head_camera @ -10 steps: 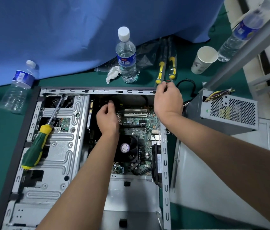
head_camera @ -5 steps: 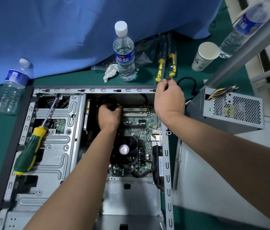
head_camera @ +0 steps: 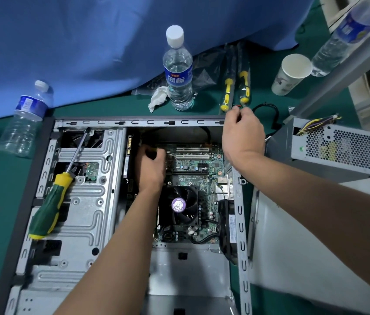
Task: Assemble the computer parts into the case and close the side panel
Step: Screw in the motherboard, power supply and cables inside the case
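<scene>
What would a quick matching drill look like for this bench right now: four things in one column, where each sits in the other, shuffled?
Things:
1. green screwdriver
2. power supply
3. paper cup
4. left hand

Places:
A. standing on the green mat, upper right, beside a lying water bottle
B. inside the case, down over the motherboard's upper left part
C. lying across the metal drive cage in the case
D. outside the case, to its right, with its cable bundle showing

Pairs: 1-C, 2-D, 3-A, 4-B
</scene>
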A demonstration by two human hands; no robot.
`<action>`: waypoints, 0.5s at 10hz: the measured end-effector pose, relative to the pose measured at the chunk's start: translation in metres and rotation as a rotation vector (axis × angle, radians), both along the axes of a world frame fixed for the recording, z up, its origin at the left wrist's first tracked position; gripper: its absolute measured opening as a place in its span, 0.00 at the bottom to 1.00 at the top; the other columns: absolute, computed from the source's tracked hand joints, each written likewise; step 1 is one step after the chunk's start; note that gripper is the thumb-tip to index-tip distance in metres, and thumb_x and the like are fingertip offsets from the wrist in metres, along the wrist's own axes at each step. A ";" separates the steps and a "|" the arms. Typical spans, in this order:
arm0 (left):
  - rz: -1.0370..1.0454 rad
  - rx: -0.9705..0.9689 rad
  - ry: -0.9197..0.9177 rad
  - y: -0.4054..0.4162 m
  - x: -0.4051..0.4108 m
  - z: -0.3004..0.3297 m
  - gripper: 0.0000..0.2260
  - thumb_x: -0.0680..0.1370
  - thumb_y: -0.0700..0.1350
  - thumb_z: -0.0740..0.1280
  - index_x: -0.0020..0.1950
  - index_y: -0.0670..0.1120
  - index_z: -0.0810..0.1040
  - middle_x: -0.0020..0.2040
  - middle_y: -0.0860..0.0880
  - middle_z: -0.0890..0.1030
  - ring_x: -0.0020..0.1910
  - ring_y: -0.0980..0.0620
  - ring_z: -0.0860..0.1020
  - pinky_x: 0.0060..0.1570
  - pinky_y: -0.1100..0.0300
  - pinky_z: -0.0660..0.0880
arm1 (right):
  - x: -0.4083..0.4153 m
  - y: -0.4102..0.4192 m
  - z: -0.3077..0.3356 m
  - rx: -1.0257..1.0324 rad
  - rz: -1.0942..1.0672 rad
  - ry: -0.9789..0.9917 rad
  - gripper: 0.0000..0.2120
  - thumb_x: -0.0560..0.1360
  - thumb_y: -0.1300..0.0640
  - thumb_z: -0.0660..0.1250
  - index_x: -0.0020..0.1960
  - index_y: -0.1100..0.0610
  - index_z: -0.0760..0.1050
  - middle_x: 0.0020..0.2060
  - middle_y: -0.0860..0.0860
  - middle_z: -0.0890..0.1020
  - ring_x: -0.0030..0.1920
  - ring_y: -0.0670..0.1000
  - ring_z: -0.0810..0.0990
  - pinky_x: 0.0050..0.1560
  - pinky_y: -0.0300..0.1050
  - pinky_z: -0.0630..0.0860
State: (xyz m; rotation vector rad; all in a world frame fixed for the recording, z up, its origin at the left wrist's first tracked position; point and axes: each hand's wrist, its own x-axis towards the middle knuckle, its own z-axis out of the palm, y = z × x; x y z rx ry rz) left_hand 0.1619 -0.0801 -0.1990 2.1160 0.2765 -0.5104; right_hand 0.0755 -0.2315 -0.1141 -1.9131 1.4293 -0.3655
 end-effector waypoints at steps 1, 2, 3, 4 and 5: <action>0.179 -0.056 0.140 0.006 0.004 0.005 0.04 0.81 0.44 0.60 0.50 0.45 0.73 0.38 0.45 0.72 0.39 0.49 0.71 0.35 0.68 0.63 | 0.000 0.000 -0.001 0.001 -0.002 -0.009 0.15 0.83 0.49 0.51 0.44 0.56 0.68 0.47 0.58 0.79 0.44 0.58 0.74 0.41 0.47 0.63; -0.483 0.675 -0.161 0.011 0.000 -0.004 0.16 0.75 0.30 0.54 0.56 0.45 0.71 0.41 0.46 0.68 0.40 0.54 0.68 0.38 0.73 0.62 | 0.000 0.000 -0.001 0.000 -0.004 -0.014 0.15 0.83 0.48 0.51 0.44 0.56 0.68 0.47 0.58 0.79 0.45 0.59 0.75 0.41 0.47 0.63; -0.200 0.541 -0.534 0.012 0.005 -0.012 0.15 0.81 0.42 0.51 0.52 0.55 0.75 0.41 0.59 0.72 0.40 0.65 0.67 0.41 0.79 0.64 | 0.000 0.000 -0.001 -0.004 -0.005 -0.013 0.16 0.83 0.48 0.51 0.44 0.56 0.69 0.47 0.58 0.79 0.45 0.59 0.75 0.42 0.47 0.64; 0.099 -0.236 -0.069 0.014 0.006 -0.012 0.08 0.81 0.46 0.61 0.57 0.47 0.77 0.49 0.51 0.79 0.44 0.56 0.74 0.37 0.77 0.66 | 0.001 0.001 -0.001 -0.006 -0.002 -0.011 0.15 0.83 0.49 0.51 0.45 0.57 0.69 0.46 0.58 0.79 0.45 0.59 0.75 0.41 0.47 0.64; -0.077 -0.006 -0.153 0.008 0.008 -0.021 0.13 0.78 0.43 0.66 0.61 0.39 0.75 0.56 0.40 0.80 0.54 0.44 0.78 0.45 0.63 0.71 | 0.001 0.000 0.000 -0.003 -0.003 -0.008 0.15 0.83 0.49 0.51 0.45 0.57 0.69 0.46 0.57 0.79 0.43 0.58 0.74 0.41 0.46 0.63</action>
